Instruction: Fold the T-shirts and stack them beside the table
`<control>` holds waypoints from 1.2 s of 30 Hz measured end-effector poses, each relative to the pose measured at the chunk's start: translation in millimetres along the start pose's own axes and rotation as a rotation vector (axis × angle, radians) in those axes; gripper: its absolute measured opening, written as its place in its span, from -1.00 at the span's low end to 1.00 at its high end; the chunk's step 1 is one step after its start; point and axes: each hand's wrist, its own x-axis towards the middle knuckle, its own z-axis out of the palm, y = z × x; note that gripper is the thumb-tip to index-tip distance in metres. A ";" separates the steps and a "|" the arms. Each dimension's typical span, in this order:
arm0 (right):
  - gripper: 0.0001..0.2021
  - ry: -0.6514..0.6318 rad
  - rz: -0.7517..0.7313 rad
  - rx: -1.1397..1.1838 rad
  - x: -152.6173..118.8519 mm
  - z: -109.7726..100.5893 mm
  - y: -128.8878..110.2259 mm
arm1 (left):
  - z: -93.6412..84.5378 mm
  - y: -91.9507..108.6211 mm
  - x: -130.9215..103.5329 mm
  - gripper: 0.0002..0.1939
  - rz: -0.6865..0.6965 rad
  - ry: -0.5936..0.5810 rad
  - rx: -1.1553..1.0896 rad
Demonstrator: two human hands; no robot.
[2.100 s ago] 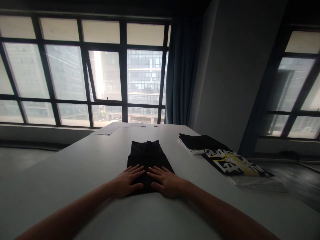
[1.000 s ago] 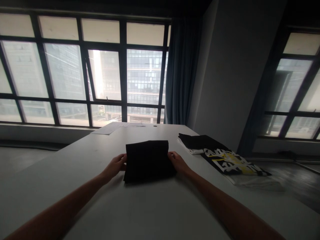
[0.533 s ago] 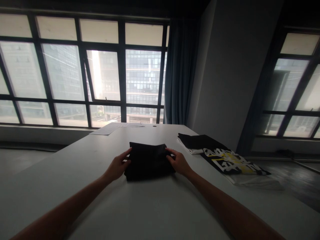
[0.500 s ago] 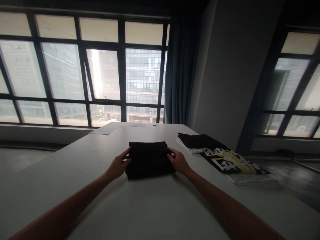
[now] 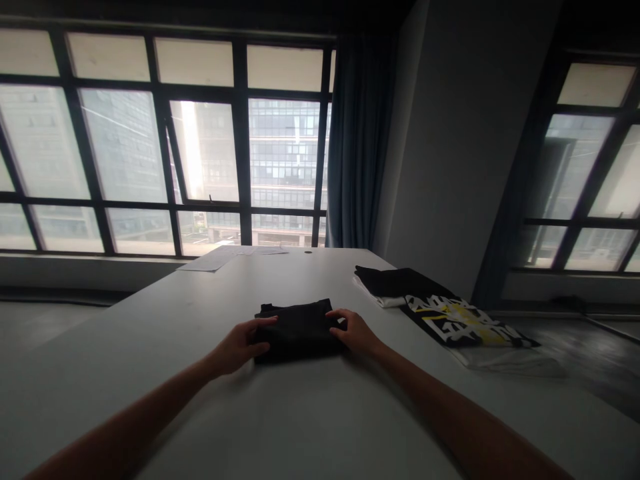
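A folded black cloth [image 5: 300, 331] lies on the white table [image 5: 310, 427], in front of me at the middle. At its left side is my left hand [image 5: 243, 345], with its fingers apart, the fingertips resting on the cloth's top and the thumb near its front left part. My right hand [image 5: 356, 331] touches the right side of the cloth, forefinger and thumb spread with a gap between them. Neither hand is closed round the fabric. The undersides of both hands are hidden.
To the right lie a folded black garment [image 5: 410, 282] over white cloth and a black garment with white and yellow print [image 5: 465, 321]. Sheets of paper [image 5: 207, 259] lie at the far left of the table. Windows and a blue curtain [image 5: 354, 153] stand behind.
The black cloth now lies lower and flatter, its back edge nearer to me. My left hand has shifted onto its top, and both hands have loosened from its side edges.
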 end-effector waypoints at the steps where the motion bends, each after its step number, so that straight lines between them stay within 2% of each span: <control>1: -0.70 0.021 -0.031 0.031 1.2 -0.3 -1.5 | 0.0 3.4 3.3 -0.46 0.046 0.011 -0.021; 3: -0.77 0.107 -0.094 0.070 4.1 -0.5 -3.3 | -2.0 8.9 13.4 -0.54 0.118 0.048 -0.014; 6: -0.76 0.227 -0.109 0.025 7.0 0.1 -1.6 | -6.4 9.4 30.1 -0.56 0.145 0.107 0.123; 8: -0.73 0.171 -0.038 -0.035 6.3 0.9 1.9 | -6.3 2.9 35.8 -0.56 0.129 0.131 0.262; 11: -0.68 0.008 0.042 -0.071 2.7 1.4 5.7 | -0.2 -12.1 34.0 -0.56 0.059 0.136 0.419; 15: -0.72 -0.025 0.042 -0.107 -1.4 -0.2 2.3 | 9.2 -23.1 28.2 -0.53 -0.069 0.171 0.480; 19: -0.73 -0.053 0.027 -0.185 -4.7 1.1 -3.2 | 13.1 -20.9 29.4 -0.53 -0.123 0.210 0.484; 23: -0.71 -0.080 -0.006 -0.303 -8.6 6.5 -5.4 | 14.8 -21.2 30.2 -0.62 -0.145 0.234 0.493; 30: -0.55 -0.087 -0.008 -0.494 -13.3 13.4 -14.0 | 13.3 -26.0 31.2 -0.74 -0.147 0.271 0.445; 32: -0.53 -0.064 -0.028 -0.500 -13.3 14.0 -15.3 | 12.8 -23.4 32.0 -0.74 -0.140 0.261 0.380; 36: -0.60 0.064 -0.055 -0.335 -10.0 10.1 -13.0 | 12.5 -15.4 30.4 -0.58 -0.107 0.208 0.170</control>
